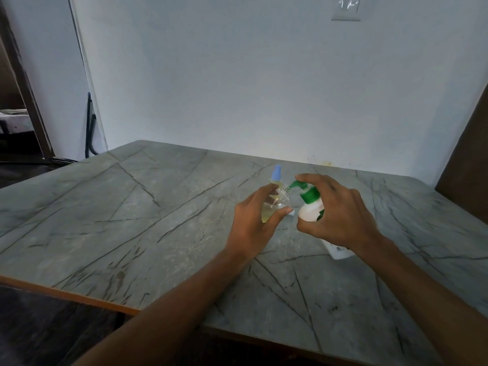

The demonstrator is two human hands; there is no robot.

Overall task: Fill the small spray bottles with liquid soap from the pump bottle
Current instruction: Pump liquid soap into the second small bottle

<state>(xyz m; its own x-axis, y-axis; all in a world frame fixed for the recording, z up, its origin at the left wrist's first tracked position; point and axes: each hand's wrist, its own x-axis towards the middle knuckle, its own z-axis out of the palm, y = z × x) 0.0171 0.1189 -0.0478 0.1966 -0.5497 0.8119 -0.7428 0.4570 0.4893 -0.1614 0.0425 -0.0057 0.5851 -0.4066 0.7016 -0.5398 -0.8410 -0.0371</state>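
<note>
My left hand [253,223] grips a small clear spray bottle [272,207] with its cap off; yellowish liquid fills its lower part and its threaded neck tilts to the right. My right hand [340,215] holds a white pump bottle [311,210] with a green pump head [306,191], tilted left, one finger on top of the pump. The green nozzle tip sits right at the open neck. A second small bottle with a blue cap [276,177] stands just behind, yellow liquid inside. A small pale blue piece [291,213] peeks out between my hands.
The grey marble-patterned table [148,228] reaches back to a pale wall, with its front-left edge close to me. A dark wooden board [464,165] leans at the right. A doorway opens at far left.
</note>
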